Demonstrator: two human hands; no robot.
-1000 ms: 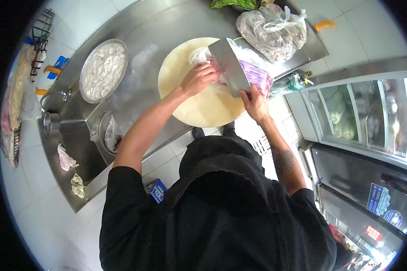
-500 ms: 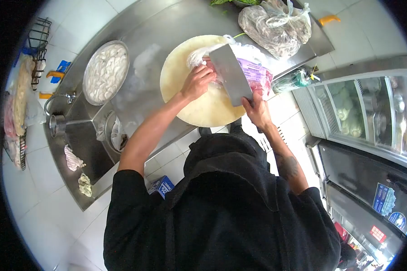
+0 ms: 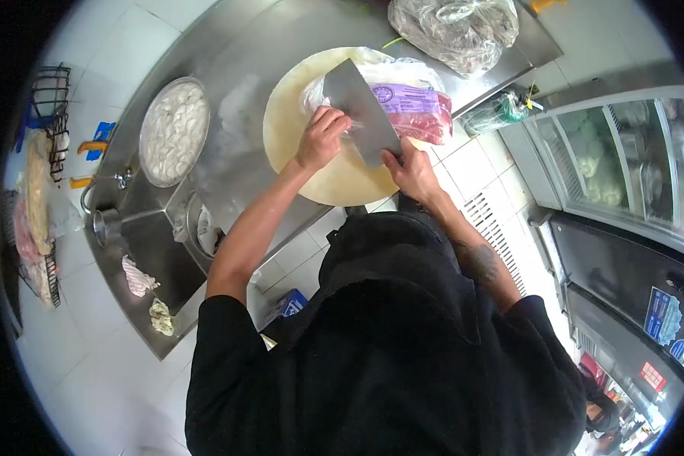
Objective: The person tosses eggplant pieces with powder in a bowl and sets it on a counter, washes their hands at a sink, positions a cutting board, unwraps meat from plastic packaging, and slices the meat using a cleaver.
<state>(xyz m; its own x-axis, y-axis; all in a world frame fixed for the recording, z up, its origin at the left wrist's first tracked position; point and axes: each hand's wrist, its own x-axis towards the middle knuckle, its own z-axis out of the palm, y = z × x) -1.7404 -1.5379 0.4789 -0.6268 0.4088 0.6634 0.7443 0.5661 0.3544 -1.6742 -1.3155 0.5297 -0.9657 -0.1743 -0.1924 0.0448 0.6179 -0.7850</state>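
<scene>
A wide steel cleaver [image 3: 363,110] is held by my right hand [image 3: 416,172], its blade slanting over the round pale board [image 3: 296,163]. Beneath and right of the blade lies red meat in clear plastic with a purple label [image 3: 414,100]. My left hand [image 3: 324,139] has its fingers closed on the gathered clear plastic [image 3: 314,94] at the package's left end. The cleaver's blade hides the middle of the package, and my fingers cover its handle.
A metal tray of pale pieces [image 3: 174,131] lies on the steel counter [image 3: 239,125] at left, above a sink [image 3: 159,262]. A tied plastic bag [image 3: 456,34] rests at upper right. A glass-fronted fridge [image 3: 608,159] stands right. Part of a person [image 3: 602,414] shows lower right.
The cleaver and my right hand have shifted left over the package, uncovering more of the meat and label. My left hand still grips the plastic. The whole view has turned slightly.
</scene>
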